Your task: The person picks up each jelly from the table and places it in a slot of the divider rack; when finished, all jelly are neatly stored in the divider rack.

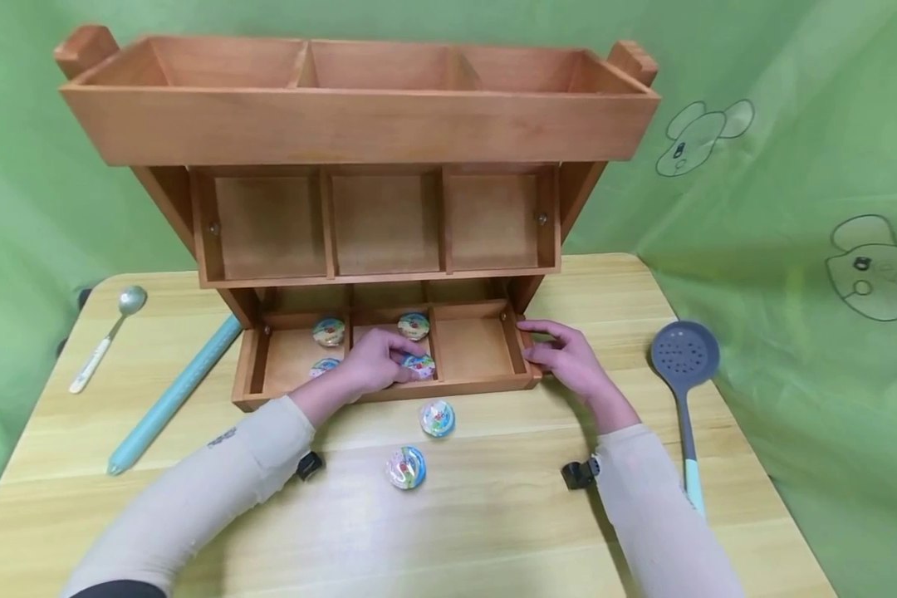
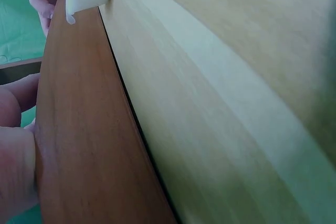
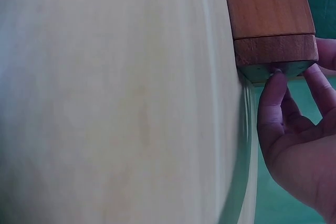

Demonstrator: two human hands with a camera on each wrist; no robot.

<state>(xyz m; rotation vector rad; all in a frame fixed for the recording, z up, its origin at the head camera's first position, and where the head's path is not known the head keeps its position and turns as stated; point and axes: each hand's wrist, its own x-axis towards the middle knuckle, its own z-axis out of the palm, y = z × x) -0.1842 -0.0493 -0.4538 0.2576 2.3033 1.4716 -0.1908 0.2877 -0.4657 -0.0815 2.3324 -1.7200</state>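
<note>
In the head view my left hand (image 1: pixel 374 363) reaches into the middle compartment of the rack's bottom tray (image 1: pixel 448 388) and pinches a small round cup with a colourful printed lid (image 1: pixel 422 367). Behind it in that compartment lies another round cup (image 1: pixel 414 325). Two more, a far cup (image 1: pixel 329 332) and a near cup (image 1: pixel 324 365) partly hidden by my left hand, lie in the left compartment. My right hand (image 1: pixel 574 361) grips the tray's right end; the right wrist view shows curled fingers (image 3: pixel 273 95) against the wooden end block (image 3: pixel 275 50).
The wooden rack's middle tier (image 1: pixel 389 220) and top tier (image 1: pixel 359 124) overhang the bottom tray. Two round cups, one nearer the tray (image 1: pixel 437 418) and one nearer me (image 1: pixel 406 468), lie on the table. A spoon (image 1: pixel 108 340) and light-blue stick (image 1: pixel 175 394) are left; a slotted ladle (image 1: pixel 683 357) is right.
</note>
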